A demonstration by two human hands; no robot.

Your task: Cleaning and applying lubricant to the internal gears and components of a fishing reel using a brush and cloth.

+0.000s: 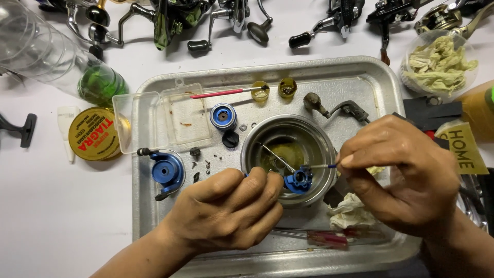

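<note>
Two bare hands meet over a small round steel bowl (282, 135) that sits right of centre on a dented metal tray (149, 216), which in turn lies on a white tabletop (56, 221). The left hand (226, 211) has its fingers closed on a small blue reel part (298, 180) held just above the bowl's near rim. The right hand (404, 177) pinches a thin blue-handled brush (324, 166) between thumb and fingertips, its tip touching that part.

On the tray's left side lie a blue reel housing (165, 172), a blue spool (223, 116) and a black knob (230, 138), with tiny screws and a gear scattered between them. A clear plastic box (154, 121) overhangs the tray's far left corner. Along the tray's far edge rest a red-handled brush (226, 93), two small amber caps (274, 89) and a crank handle (334, 108). A crumpled tissue (350, 211) and a red-handled screwdriver (329, 238) lie near the tray's near right corner.

Across the tabletop's far edge stands a row of fishing reels (206, 20). A clear tub of rags (440, 64) sits at the far right, with a yellow tin (95, 134) and a green bottle (100, 82) at the left. Bare tabletop lies open at the near left corner.
</note>
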